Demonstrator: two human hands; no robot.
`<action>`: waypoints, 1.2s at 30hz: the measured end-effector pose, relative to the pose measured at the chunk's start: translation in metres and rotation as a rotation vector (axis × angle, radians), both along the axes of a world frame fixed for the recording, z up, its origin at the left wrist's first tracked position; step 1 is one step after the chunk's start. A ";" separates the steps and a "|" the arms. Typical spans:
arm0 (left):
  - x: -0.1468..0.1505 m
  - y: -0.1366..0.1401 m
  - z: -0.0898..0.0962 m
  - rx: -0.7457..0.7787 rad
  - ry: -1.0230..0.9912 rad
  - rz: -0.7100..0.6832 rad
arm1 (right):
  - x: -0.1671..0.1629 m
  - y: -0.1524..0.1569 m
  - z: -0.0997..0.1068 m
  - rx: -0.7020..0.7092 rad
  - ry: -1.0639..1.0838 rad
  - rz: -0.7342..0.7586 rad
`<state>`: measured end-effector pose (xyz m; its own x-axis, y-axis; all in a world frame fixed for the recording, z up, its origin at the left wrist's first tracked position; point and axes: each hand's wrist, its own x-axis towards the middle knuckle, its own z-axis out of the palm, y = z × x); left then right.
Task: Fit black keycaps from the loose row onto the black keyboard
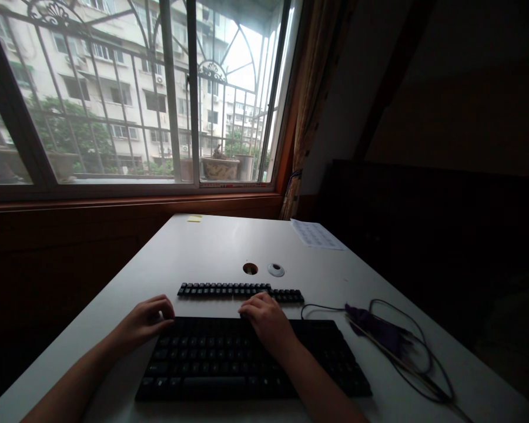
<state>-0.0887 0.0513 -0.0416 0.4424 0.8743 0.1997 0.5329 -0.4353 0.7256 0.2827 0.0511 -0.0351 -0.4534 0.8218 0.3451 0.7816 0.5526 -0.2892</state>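
Note:
A black computer keyboard point(216, 352) lies on the white table in front of me. Its upper strip looks smooth and dark, with no raised keys that I can make out there. Beyond it, several loose black keycaps point(220, 289) stand lined up in rows. At the keyboard's far left corner, my left hand point(152, 317) is curled, thumb and fingertips closed on the edge. My right hand point(264, 317) reaches over the keyboard's upper part, just short of the keycap rows. Its fingers are bent and pinched together; whatever is between them is too dark and hidden to name.
A cable point(321, 306) runs right from the keyboard and loops beside a dark purple cloth point(374, 329). Farther back are a cable hole point(250, 268), its round cover point(275, 269), a printed sheet point(317, 235) and a yellow sticky note point(194, 218). A barred window stands behind the table.

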 end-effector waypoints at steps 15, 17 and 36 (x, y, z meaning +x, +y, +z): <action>-0.004 0.002 -0.007 -0.005 -0.011 0.008 | -0.001 -0.006 0.004 0.019 -0.039 -0.080; -0.004 0.002 -0.006 -0.002 -0.011 0.016 | -0.001 -0.005 0.003 0.021 -0.027 -0.081; -0.003 0.002 -0.001 0.011 -0.036 -0.017 | 0.001 -0.005 0.003 0.050 -0.041 -0.132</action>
<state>-0.0918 0.0531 -0.0422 0.4496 0.8642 0.2258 0.4985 -0.4526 0.7394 0.2835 0.0464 -0.0326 -0.3570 0.8575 0.3704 0.8591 0.4571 -0.2302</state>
